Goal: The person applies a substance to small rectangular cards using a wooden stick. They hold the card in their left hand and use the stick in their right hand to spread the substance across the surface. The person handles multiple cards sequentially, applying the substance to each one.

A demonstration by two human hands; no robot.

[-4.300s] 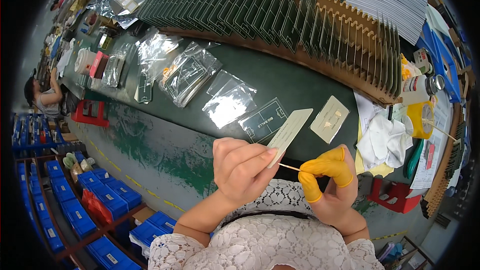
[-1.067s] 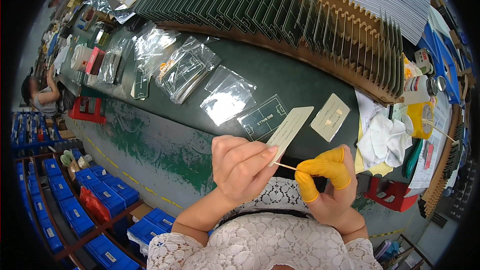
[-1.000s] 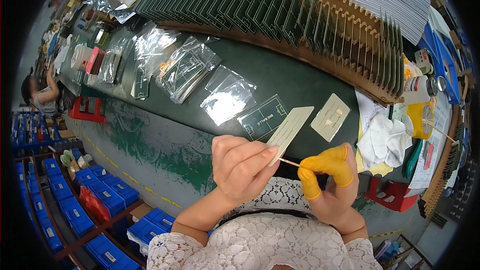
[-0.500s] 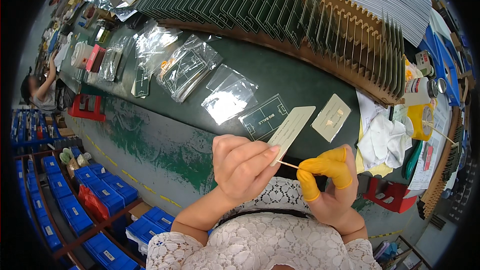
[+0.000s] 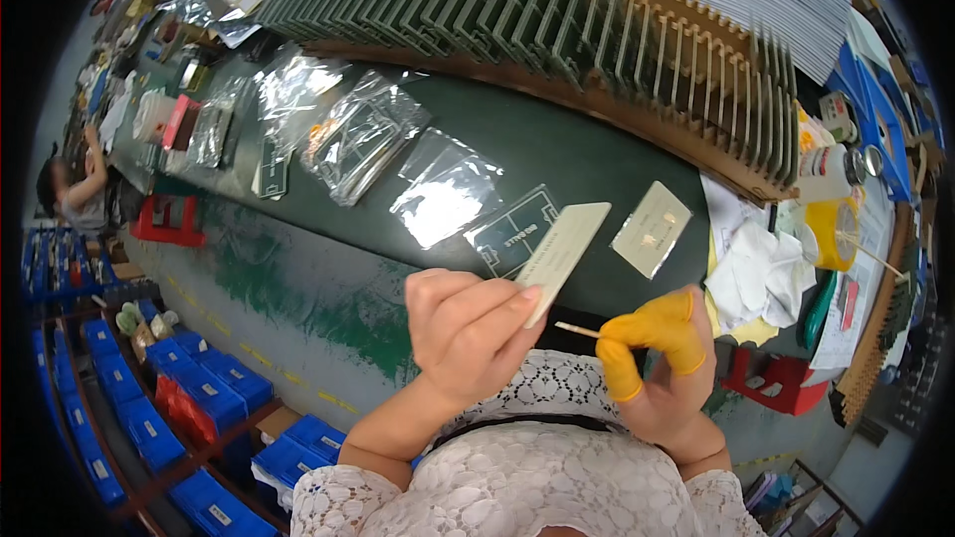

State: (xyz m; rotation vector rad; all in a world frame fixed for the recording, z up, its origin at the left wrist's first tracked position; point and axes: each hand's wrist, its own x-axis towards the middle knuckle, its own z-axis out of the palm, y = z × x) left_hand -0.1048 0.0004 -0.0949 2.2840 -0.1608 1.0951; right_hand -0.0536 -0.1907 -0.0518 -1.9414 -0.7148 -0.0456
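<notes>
My left hand (image 5: 468, 333) pinches a pale cream card (image 5: 567, 257) by its lower end, and the card tilts up to the right. Yellow finger cots cover the thumb and a finger of my right hand (image 5: 662, 358), which grips a thin wooden stick (image 5: 577, 329). The stick's tip points left, a short gap away from the card. Behind the card a dark green card with white lines (image 5: 512, 234) lies on the bench. A second cream card (image 5: 652, 229), with small tan pieces on it, lies to its right.
Rows of dark green cards (image 5: 428, 15) stand in a slotted brown rack (image 5: 686, 144). Clear plastic bags (image 5: 448, 189) lie on the green bench. At right are a white cloth (image 5: 756, 273), a yellow tape roll (image 5: 831, 229) and a bottle (image 5: 826, 177). Another person (image 5: 80, 179) is far left.
The wooden stick has come away from the cream card's lower edge. My left hand and the card have shifted slightly left, and the whole view has moved a little.
</notes>
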